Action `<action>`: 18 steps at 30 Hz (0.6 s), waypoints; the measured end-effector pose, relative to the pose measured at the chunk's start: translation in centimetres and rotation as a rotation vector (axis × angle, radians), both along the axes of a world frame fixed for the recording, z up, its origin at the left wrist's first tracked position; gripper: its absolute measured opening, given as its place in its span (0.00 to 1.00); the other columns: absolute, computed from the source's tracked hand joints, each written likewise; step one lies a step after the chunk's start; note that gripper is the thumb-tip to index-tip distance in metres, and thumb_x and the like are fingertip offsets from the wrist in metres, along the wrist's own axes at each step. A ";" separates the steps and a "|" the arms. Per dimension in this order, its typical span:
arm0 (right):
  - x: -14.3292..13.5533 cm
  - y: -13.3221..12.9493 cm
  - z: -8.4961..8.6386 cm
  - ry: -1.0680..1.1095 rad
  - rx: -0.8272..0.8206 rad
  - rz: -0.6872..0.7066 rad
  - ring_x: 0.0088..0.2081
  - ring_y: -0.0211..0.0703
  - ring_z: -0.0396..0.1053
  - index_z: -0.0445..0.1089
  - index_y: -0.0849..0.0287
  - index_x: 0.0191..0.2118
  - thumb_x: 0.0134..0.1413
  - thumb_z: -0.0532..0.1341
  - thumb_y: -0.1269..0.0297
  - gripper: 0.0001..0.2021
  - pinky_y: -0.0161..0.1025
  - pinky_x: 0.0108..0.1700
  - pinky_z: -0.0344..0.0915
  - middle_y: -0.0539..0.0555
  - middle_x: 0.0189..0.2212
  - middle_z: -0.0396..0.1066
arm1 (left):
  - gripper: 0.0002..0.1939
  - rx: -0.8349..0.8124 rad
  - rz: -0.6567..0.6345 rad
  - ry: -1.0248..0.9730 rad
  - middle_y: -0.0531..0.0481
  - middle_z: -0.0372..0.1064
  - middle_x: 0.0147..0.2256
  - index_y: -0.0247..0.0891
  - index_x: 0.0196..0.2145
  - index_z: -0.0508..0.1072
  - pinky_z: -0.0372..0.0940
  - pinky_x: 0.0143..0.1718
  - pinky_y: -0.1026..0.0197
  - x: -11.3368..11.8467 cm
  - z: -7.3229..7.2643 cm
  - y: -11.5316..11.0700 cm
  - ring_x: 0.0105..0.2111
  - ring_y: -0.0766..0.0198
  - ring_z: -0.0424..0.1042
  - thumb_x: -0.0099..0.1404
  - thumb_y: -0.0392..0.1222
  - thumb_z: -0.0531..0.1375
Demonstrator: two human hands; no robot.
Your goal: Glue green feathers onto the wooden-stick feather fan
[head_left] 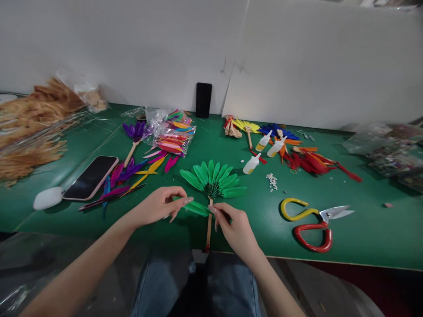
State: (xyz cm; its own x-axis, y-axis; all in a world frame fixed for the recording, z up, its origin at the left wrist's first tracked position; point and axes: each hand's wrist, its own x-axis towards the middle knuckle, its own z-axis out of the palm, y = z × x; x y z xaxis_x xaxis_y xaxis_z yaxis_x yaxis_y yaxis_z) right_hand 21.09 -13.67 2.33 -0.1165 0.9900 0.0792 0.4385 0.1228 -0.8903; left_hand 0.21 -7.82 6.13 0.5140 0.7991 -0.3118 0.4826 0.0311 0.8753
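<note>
A loose green feather (197, 208) stretches between my two hands, just above the table's front edge. My left hand (161, 204) pinches it at its left part between thumb and fingers. The fingertips of my right hand (234, 223) close on its other end, in front of a wooden stick (209, 231). That stick is the handle of a fan of green feathers (213, 174), which lies spread on the table beyond my hands. Dark quill ends bunch where the feathers meet the stick.
Scissors (322, 215) with yellow and red handles lie at right, near white beads (271, 182) and glue bottles (251, 164). Loose coloured feathers (132, 169), a pink-edged phone (90, 177) and a white case (48, 198) lie left. A black phone (203, 100) leans against the wall.
</note>
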 end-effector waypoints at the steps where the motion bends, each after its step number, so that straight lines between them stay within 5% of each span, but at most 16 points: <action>1: -0.3 0.3 -0.3 0.045 -0.015 -0.019 0.20 0.36 0.63 0.71 0.61 0.32 0.59 0.53 0.61 0.12 0.31 0.24 0.59 0.47 0.17 0.64 | 0.16 -0.018 0.052 -0.045 0.60 0.59 0.14 0.38 0.29 0.66 0.53 0.17 0.71 0.5 -0.4 0.3 0.13 0.73 0.58 0.61 0.54 0.55; 6: -1.0 1.6 -1.1 0.201 -0.035 -0.055 0.19 0.35 0.63 0.70 0.61 0.32 0.59 0.53 0.59 0.13 0.30 0.24 0.60 0.46 0.16 0.63 | 0.16 -0.128 0.221 -0.241 0.58 0.62 0.14 0.38 0.32 0.66 0.50 0.12 0.71 3.2 -2.4 0.7 0.11 0.73 0.55 0.60 0.55 0.56; 9: -0.3 1.7 -1.3 0.107 0.056 -0.119 0.21 0.35 0.66 0.70 0.61 0.40 0.61 0.51 0.60 0.13 0.31 0.25 0.63 0.50 0.22 0.70 | 0.14 -0.061 0.280 -0.293 0.58 0.64 0.16 0.38 0.38 0.67 0.52 0.13 0.71 3.3 -2.9 1.2 0.11 0.73 0.57 0.60 0.51 0.58; 13: 1.6 0.9 -2.4 -0.159 0.287 -0.276 0.35 0.40 0.71 0.68 0.59 0.47 0.61 0.51 0.64 0.13 0.34 0.33 0.68 0.57 0.38 0.72 | 0.15 0.018 0.297 -0.256 0.60 0.60 0.15 0.40 0.40 0.66 0.52 0.14 0.72 2.1 -3.0 2.3 0.12 0.74 0.56 0.59 0.50 0.60; 18: 2.2 0.3 -3.8 -0.366 0.364 -0.181 0.56 0.49 0.58 0.59 0.55 0.57 0.60 0.54 0.62 0.20 0.47 0.55 0.61 0.59 0.54 0.61 | 0.17 -0.044 0.272 -0.201 0.61 0.60 0.13 0.40 0.40 0.63 0.53 0.14 0.71 2.0 -3.4 3.1 0.11 0.74 0.55 0.58 0.50 0.61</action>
State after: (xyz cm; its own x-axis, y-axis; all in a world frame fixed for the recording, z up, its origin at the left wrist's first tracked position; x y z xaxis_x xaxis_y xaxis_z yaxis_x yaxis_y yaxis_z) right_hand 23.33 -13.40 -1.48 -0.0311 0.9130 0.4068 0.7542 0.2885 -0.5898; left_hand 2.17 -4.74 2.72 0.3386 0.9034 -0.2632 0.2694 0.1749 0.9470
